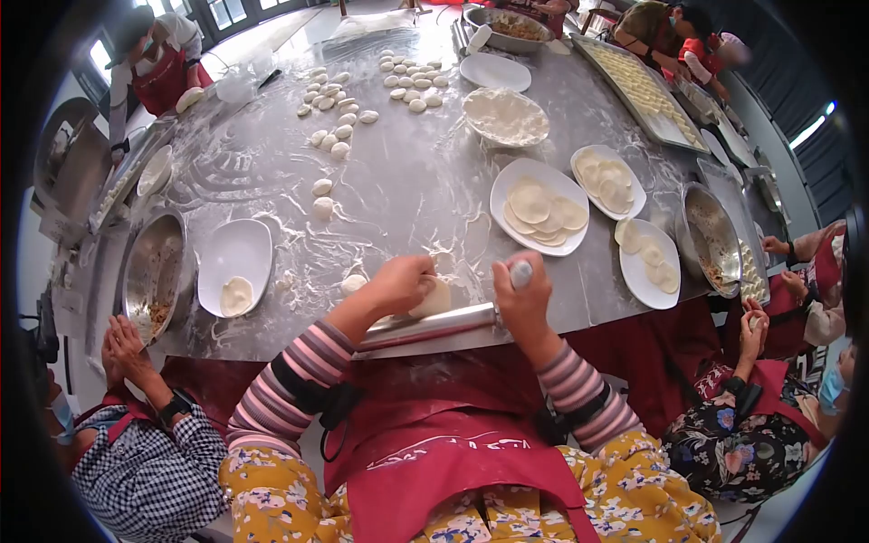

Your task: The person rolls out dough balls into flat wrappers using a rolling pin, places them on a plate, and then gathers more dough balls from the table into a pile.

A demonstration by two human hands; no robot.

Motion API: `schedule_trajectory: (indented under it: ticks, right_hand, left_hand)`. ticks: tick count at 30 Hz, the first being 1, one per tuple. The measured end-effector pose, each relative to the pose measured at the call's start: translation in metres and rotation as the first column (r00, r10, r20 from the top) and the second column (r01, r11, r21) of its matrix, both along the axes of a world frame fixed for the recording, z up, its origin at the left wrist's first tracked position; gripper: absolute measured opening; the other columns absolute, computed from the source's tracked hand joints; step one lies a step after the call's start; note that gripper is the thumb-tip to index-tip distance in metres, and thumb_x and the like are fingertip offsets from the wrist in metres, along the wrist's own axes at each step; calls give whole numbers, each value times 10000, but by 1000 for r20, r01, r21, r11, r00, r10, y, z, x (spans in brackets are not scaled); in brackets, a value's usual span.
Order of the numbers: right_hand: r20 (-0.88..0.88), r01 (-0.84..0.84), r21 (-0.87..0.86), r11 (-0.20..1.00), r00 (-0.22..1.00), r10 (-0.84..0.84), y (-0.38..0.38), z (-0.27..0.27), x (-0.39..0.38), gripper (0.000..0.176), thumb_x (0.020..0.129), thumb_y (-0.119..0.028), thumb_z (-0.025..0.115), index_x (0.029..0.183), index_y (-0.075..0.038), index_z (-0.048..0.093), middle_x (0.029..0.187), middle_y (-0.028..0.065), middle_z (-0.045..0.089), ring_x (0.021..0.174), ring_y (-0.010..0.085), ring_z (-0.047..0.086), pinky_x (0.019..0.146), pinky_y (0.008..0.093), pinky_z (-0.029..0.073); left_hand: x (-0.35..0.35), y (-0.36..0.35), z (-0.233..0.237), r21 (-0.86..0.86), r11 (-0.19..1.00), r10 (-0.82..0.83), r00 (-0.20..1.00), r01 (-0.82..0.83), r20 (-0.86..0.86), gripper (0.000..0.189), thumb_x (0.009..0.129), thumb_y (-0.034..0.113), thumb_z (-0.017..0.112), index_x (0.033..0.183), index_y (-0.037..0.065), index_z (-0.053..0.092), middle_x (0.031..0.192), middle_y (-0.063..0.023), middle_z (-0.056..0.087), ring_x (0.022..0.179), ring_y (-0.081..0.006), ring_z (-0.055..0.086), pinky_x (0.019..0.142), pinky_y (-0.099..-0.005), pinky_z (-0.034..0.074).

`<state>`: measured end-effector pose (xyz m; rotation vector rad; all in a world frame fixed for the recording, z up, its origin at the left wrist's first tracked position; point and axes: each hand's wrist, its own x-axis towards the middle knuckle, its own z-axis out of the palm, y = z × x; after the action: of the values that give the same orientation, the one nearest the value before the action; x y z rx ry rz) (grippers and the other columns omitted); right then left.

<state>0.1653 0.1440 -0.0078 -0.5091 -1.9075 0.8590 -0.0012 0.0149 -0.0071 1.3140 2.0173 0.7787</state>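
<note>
My right hand (525, 291) is closed around the grey handle of a metal rolling pin (444, 323), which lies slantwise at the table's near edge. With closed fingers, my left hand (401, 282) holds the edge of a round dough wrapper (434, 297), partly hidden behind the hand and lying against the pin. Just left of that hand sits a small dough piece (353, 284). Flour is scattered over the metal table (389, 181) around both hands.
Plates of wrappers (534, 206) stand to the right, with a flour bowl (505, 118) behind. Dough pieces (326, 95) dot the far middle. At left are a plate (253, 271) with one wrapper and a filling bowl (167, 244). Co-workers' hands (131, 353) flank me.
</note>
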Motion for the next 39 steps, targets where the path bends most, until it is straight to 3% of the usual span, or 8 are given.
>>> schedule_trajectory:
  ticks: [3, 7, 17, 20, 26, 33, 36, 39]
  right_hand:
    - [-27, -60, -155, 986, 998, 57, -10, -8, 21, 204, 764, -27, 683, 807, -40, 484, 610, 117, 529, 521, 273, 562, 483, 329, 432]
    - [-45, -12, 67, 998, 999, 15, 12, -5, -19, 212, 762, -45, 683, 821, -41, 480, 604, 131, 529, 512, 313, 552, 477, 359, 430]
    - [-31, -20, 67, 998, 999, 22, -2, -6, 9, 210, 760, -40, 689, 805, -49, 483, 623, 123, 536, 517, 284, 553, 484, 352, 432]
    - [25, -21, -145, 989, 999, 24, -10, -10, 24, 204, 765, -31, 686, 807, -45, 487, 612, 95, 531, 510, 206, 538, 490, 314, 434]
    - [-59, -48, 51, 998, 997, 51, 24, -3, -62, 211, 767, -54, 679, 817, -37, 475, 626, 148, 542, 539, 312, 567, 492, 371, 432]
    - [-33, 4, 43, 999, 999, -2, 4, 1, -8, 228, 744, -43, 699, 819, -44, 484, 659, 129, 547, 553, 318, 566, 499, 374, 441]
    - [29, -74, -178, 981, 996, 80, -12, -17, 37, 223, 746, -42, 705, 815, -48, 493, 672, 128, 553, 553, 295, 570, 503, 353, 447]
    - [5, -124, -99, 987, 992, 125, -17, -2, 45, 227, 745, -45, 712, 819, -48, 497, 677, 125, 556, 559, 291, 576, 507, 346, 449]
  left_hand:
    - [-3, -11, -1, 40, 998, 43, 993, -47, 114, 134, 817, 109, 570, 869, -15, 578, 755, -167, 595, 711, -238, 574, 667, -347, 459]
    - [8, -11, 3, 50, 998, 33, 995, -37, 95, 133, 815, 107, 574, 872, -14, 577, 764, -171, 601, 713, -245, 579, 664, -348, 458]
    - [-3, -11, -5, 2, 998, 63, 994, -63, 94, 126, 813, 75, 573, 894, -22, 579, 787, -141, 615, 737, -204, 582, 665, -321, 457]
    - [-7, -20, -1, 33, 996, 71, 978, -79, 195, 133, 783, 32, 536, 900, -1, 588, 786, -169, 613, 733, -282, 593, 646, -360, 467]
    - [-4, -13, 5, 40, 995, 92, 994, -94, 60, 124, 787, 68, 559, 882, -1, 600, 788, -184, 623, 745, -286, 606, 667, -373, 469]
    - [-5, -17, 10, -21, 999, 46, 999, -46, 14, 165, 778, 135, 611, 873, 1, 625, 776, -186, 636, 724, -290, 623, 665, -375, 475]
    - [-8, -20, 4, -23, 1000, 11, 992, -8, 126, 156, 837, 126, 600, 894, -20, 601, 760, -67, 623, 702, -122, 566, 633, -277, 456]
    - [-10, -17, 13, -36, 999, 9, 949, 3, 314, 145, 857, 128, 583, 886, -13, 589, 753, -15, 589, 701, -78, 530, 619, -243, 437]
